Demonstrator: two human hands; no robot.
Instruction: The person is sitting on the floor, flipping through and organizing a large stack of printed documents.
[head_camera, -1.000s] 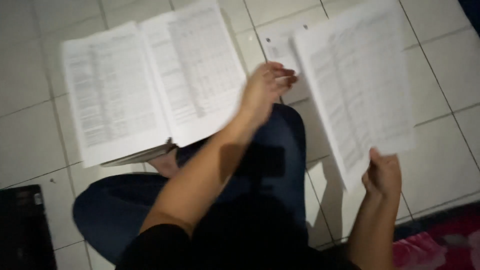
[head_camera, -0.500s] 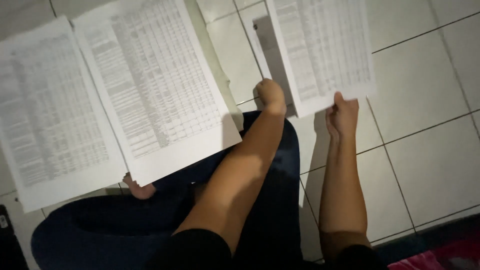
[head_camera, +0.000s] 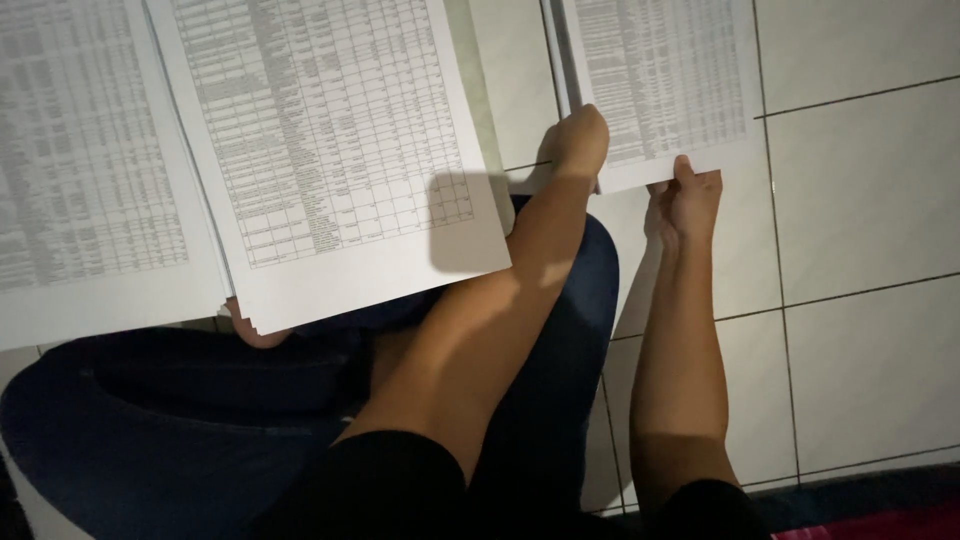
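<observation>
The top edge cuts off all 3 printed sheets: the left sheet (head_camera: 85, 160), also cropped at the left edge, the middle sheet (head_camera: 330, 140) and the right sheet (head_camera: 660, 85). Their table print is too small to read. The left hand (head_camera: 578, 140) hides its fingers behind the right sheet's corner; a bare foot (head_camera: 250, 330) shows only partly beneath the middle sheet.

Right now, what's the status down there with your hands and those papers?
Both hands on the right-hand sheet: left hand at its left edge, right hand pinching the bottom edge. Two paper stacks beside the left arm. Nothing blocking.
</observation>
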